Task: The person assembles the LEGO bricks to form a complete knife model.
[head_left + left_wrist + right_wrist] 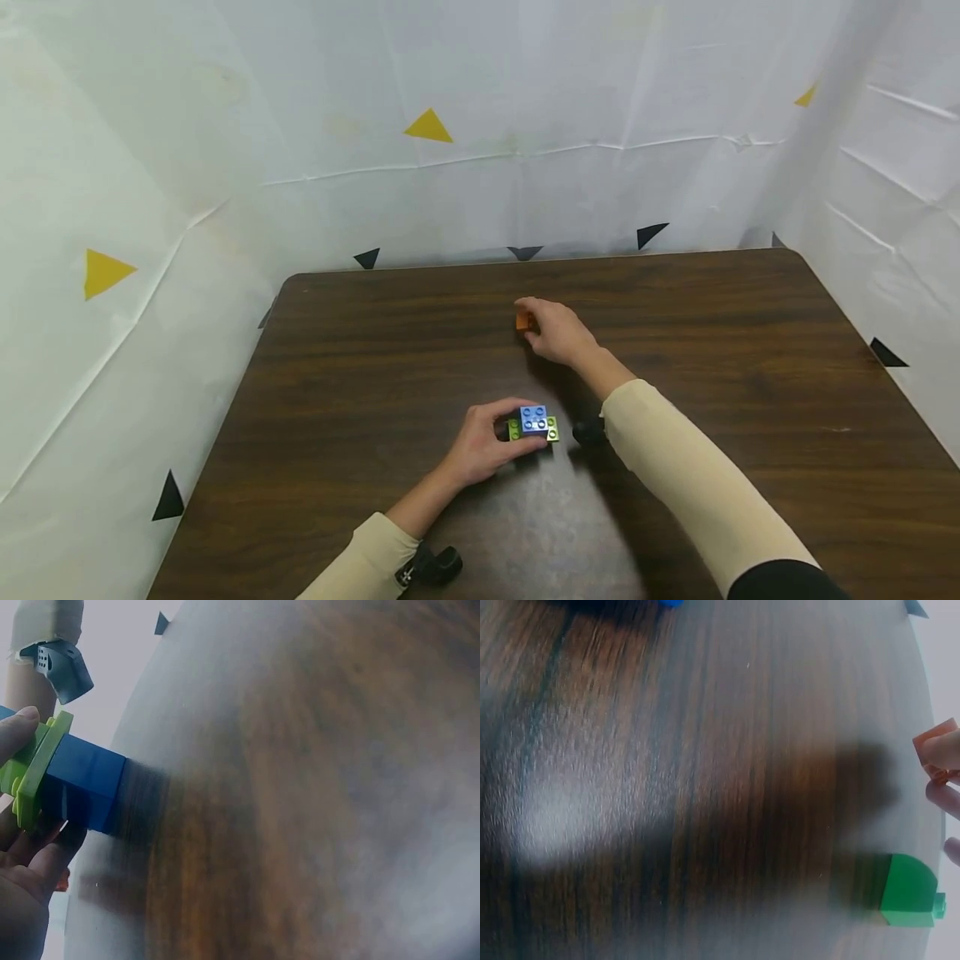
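Note:
My left hand (483,442) grips a stack between thumb and fingers: a blue block (533,418) sits above lime-green pieces (552,429). The left wrist view shows another blue block (86,780) on the far side of the green plate (43,769), at or close to the tabletop; contact is unclear. Farther back, my right hand (561,332) pinches a small orange block (522,321), partly covered by the fingers. In the right wrist view, the orange block (928,742) is at the fingertips, with a green curved block (909,892) nearby on the table.
The dark wooden table (360,375) has white sheeting (465,200) behind it and at both sides, marked with yellow and black triangles. A dark wrist device (438,567) is on the left forearm, another (588,432) by the right.

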### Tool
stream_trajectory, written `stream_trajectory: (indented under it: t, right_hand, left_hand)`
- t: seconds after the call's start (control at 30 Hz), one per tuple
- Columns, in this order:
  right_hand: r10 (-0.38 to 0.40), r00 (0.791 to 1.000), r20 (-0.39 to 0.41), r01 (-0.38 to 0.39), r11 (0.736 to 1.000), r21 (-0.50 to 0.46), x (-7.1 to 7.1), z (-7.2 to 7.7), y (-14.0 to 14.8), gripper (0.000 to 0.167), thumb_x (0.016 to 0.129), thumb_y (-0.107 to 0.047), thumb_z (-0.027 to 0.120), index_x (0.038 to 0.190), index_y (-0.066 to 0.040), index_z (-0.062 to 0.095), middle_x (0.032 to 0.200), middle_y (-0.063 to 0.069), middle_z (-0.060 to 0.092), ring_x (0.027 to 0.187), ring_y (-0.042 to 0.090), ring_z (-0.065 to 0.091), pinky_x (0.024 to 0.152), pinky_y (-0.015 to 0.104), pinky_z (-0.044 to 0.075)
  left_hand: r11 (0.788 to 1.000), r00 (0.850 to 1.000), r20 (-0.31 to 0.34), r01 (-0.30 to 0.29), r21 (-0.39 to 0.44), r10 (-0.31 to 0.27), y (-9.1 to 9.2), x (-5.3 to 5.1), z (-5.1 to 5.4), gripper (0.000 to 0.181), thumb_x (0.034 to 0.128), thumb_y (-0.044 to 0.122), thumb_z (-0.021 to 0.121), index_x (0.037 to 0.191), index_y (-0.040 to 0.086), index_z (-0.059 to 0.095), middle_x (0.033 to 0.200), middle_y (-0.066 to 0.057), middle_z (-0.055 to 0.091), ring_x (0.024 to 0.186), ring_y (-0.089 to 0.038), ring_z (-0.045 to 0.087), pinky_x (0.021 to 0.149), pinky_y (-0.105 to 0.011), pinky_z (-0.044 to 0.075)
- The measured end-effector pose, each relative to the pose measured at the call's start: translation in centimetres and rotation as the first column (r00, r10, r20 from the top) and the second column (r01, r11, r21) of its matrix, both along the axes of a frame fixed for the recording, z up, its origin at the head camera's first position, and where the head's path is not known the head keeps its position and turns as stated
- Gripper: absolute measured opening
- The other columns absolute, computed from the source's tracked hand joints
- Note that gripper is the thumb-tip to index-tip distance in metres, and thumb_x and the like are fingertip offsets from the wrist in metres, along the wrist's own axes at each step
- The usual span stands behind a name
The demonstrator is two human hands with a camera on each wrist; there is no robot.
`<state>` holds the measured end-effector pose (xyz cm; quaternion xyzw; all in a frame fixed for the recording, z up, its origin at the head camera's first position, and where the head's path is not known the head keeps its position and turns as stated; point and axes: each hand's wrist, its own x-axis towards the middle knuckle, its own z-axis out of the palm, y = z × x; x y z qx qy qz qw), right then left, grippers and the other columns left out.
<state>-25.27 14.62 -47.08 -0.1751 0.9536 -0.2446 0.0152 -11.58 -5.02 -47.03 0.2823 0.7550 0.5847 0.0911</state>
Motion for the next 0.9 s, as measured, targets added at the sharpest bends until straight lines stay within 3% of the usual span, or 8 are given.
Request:
stream_trajectory:
  t: [0.2, 0.37, 0.6, 0.9]
  right_hand:
    - [-0.017, 1.000, 0.016, 0.018, 0.995, -0.098, 0.5, 0.7, -0.2, 0.039, 0.090, -0.012, 0.070, 0.126, -0.009, 0.057, 0.119, 0.009, 0.063, 0.109, 0.026, 0.059, 0.095, 0.045, 0.046]
    - [0.051, 0.998, -0.030, -0.054, 0.990, -0.129, 1.6, 1.8, -0.2, 0.040, 0.092, -0.013, 0.069, 0.130, -0.007, 0.059, 0.120, 0.008, 0.062, 0.108, 0.024, 0.059, 0.095, 0.044, 0.047]
    - [0.151, 0.981, -0.125, -0.169, 0.973, -0.154, 3.4, 3.3, 0.6, 0.041, 0.092, -0.009, 0.070, 0.131, -0.003, 0.059, 0.114, 0.009, 0.061, 0.101, 0.026, 0.059, 0.090, 0.044, 0.048]
    - [0.161, 0.985, -0.060, -0.170, 0.961, -0.217, 5.5, 4.7, 1.5, 0.047, 0.086, -0.011, 0.077, 0.130, -0.004, 0.061, 0.116, 0.008, 0.068, 0.105, 0.024, 0.064, 0.092, 0.049, 0.049]
  left_hand:
    - [1.000, 1.000, -0.004, 0.004, -0.015, -0.004, 0.1, 0.0, 0.3, 0.036, 0.0816, 0.009, 0.081, 0.115, 0.006, 0.068, 0.106, -0.004, 0.070, 0.090, -0.014, 0.063, 0.081, -0.041, 0.054]
    - [1.000, 1.000, 0.008, 0.006, -0.024, -0.006, 0.1, 0.1, 0.3, 0.037, 0.0821, 0.010, 0.081, 0.117, 0.006, 0.068, 0.107, -0.003, 0.070, 0.091, -0.013, 0.063, 0.082, -0.040, 0.054]
    - [1.000, 1.000, 0.008, 0.007, -0.011, -0.007, 0.2, 0.2, 0.2, 0.037, 0.0818, 0.009, 0.081, 0.116, 0.006, 0.068, 0.107, -0.004, 0.070, 0.091, -0.013, 0.063, 0.081, -0.041, 0.054]
    - [1.000, 1.000, 0.012, 0.004, -0.012, -0.004, 0.3, 0.3, 0.1, 0.037, 0.0813, 0.009, 0.081, 0.116, 0.006, 0.068, 0.106, -0.003, 0.070, 0.089, -0.013, 0.063, 0.079, -0.043, 0.054]
